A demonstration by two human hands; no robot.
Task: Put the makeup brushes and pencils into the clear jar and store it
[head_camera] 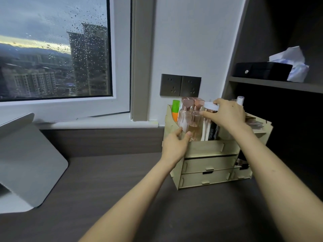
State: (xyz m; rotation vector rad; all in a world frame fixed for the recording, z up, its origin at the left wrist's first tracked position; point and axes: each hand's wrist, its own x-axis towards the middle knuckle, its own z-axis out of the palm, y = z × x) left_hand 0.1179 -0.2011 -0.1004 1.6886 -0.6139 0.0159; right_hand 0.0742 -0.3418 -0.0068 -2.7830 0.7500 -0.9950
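Right hand grips clear jar among organizer bottles; left hand fingers half-open.

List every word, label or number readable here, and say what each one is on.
No text can be read.
Black tube inside the clear jar: pale print, too blurred to read.
Green-capped bottle, pink bottles, wall sockets, black box: no lettering visible.

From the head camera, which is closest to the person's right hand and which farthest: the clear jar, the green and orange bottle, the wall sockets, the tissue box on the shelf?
From the right hand:
1. Clear jar, in its grasp.
2. Green and orange bottle, at the organizer's left end.
3. Wall sockets, above on the wall; close to the bottle's rank.
4. Tissue box, up right on the shelf.
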